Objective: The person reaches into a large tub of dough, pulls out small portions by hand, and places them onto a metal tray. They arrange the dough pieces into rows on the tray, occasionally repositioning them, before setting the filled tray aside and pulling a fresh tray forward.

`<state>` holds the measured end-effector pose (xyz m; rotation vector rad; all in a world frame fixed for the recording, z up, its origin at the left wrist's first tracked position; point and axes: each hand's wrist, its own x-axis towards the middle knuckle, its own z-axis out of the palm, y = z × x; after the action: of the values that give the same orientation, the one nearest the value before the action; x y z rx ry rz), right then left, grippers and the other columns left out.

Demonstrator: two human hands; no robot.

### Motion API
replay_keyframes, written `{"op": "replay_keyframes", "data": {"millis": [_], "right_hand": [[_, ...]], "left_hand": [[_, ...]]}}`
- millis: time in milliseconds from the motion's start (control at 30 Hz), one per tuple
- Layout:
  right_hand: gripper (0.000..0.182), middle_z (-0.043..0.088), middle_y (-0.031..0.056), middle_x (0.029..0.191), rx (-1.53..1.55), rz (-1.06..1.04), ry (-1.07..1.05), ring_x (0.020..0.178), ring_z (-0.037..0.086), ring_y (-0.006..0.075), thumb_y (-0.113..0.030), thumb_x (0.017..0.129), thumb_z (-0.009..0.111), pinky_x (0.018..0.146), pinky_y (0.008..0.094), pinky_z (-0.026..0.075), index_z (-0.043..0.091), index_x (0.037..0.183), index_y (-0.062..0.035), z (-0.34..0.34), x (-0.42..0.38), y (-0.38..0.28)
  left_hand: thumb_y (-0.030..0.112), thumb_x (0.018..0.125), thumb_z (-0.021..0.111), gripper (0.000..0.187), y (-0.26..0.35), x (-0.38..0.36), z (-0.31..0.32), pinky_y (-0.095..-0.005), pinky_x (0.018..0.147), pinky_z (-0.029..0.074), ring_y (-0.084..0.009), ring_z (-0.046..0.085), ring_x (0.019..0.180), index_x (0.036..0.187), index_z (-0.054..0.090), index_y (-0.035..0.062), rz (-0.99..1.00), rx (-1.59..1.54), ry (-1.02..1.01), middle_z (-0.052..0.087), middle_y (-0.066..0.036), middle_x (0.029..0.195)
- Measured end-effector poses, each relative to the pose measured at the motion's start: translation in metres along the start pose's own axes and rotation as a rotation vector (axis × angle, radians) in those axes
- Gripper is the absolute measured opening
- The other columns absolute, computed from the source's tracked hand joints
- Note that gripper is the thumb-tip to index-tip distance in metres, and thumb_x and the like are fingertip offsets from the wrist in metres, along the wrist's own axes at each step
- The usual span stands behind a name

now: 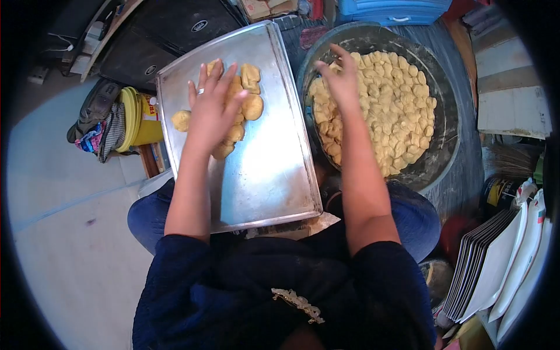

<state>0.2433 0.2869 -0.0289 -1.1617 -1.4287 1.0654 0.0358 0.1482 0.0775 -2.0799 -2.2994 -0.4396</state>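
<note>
A metal baking tray [268, 169] lies on the left, with several yellowish dough pieces [252, 107] grouped on its upper part. My left hand [213, 105], wearing a ring, rests over these pieces with its fingers spread and hides some of them. To the right stands a large dark round tub [446, 146] filled with many small dough lumps [396, 105]. Over the tub's left side is my right hand [341, 79], its thumb and fingers apart. I see nothing held in it.
A yellow bucket [142, 119] and a dark bag [100, 105] stand left of the tray. Behind the tub is a blue case [391, 10]. A stack of trays or boards [484, 262] leans at the lower right. Dark cases [181, 29] sit at the upper left.
</note>
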Motion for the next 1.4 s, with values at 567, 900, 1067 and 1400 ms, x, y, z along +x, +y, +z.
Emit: {"op": "replay_keyframes", "data": {"millis": [567, 900, 1067, 1400], "right_hand": [[0.094, 0.023, 0.0116, 0.149, -1.014, 0.652, -0.324, 0.136, 0.025, 0.0384, -0.051, 0.065, 0.078, 0.097, 0.0685, 0.032, 0.034, 0.143, -0.0246, -0.065, -0.076, 0.194], [0.078, 0.031, 0.0077, 0.144, -1.147, 0.583, -0.606, 0.130, 0.036, 0.0369, -0.036, 0.069, 0.078, 0.094, 0.0712, 0.030, 0.039, 0.136, -0.0296, -0.026, -0.083, 0.198], [0.062, 0.042, 0.0060, 0.131, -1.020, 0.602, -0.369, 0.124, 0.042, 0.0350, -0.034, 0.074, 0.074, 0.092, 0.0665, 0.036, 0.045, 0.128, -0.0267, -0.034, -0.094, 0.198], [0.055, 0.044, 0.0073, 0.131, -1.035, 0.580, -0.460, 0.120, 0.047, 0.0339, -0.035, 0.075, 0.072, 0.086, 0.0550, 0.047, 0.049, 0.122, -0.0214, -0.051, -0.102, 0.190]], "left_hand": [[0.042, 0.085, 0.061, 0.059, 0.126, -0.030, 0.071, -0.0542, 0.114, 0.012, -0.0348, 0.034, 0.136, 0.132, 0.051, 0.0072, 0.527, 0.149, -0.587, 0.048, -0.019, 0.137], [0.039, 0.082, 0.064, 0.054, 0.124, -0.030, 0.074, -0.0501, 0.111, 0.021, -0.0327, 0.049, 0.123, 0.126, 0.057, 0.0074, 0.537, 0.120, -0.534, 0.059, -0.016, 0.122], [0.039, 0.081, 0.065, 0.053, 0.118, -0.033, 0.078, -0.0489, 0.110, 0.023, -0.0318, 0.053, 0.119, 0.123, 0.059, 0.0070, 0.548, 0.077, -0.480, 0.061, -0.015, 0.115], [0.035, 0.076, 0.068, 0.043, 0.111, -0.037, 0.088, -0.0462, 0.107, 0.028, -0.0264, 0.059, 0.102, 0.109, 0.065, 0.0074, 0.546, -0.067, -0.353, 0.065, -0.009, 0.095]]}}
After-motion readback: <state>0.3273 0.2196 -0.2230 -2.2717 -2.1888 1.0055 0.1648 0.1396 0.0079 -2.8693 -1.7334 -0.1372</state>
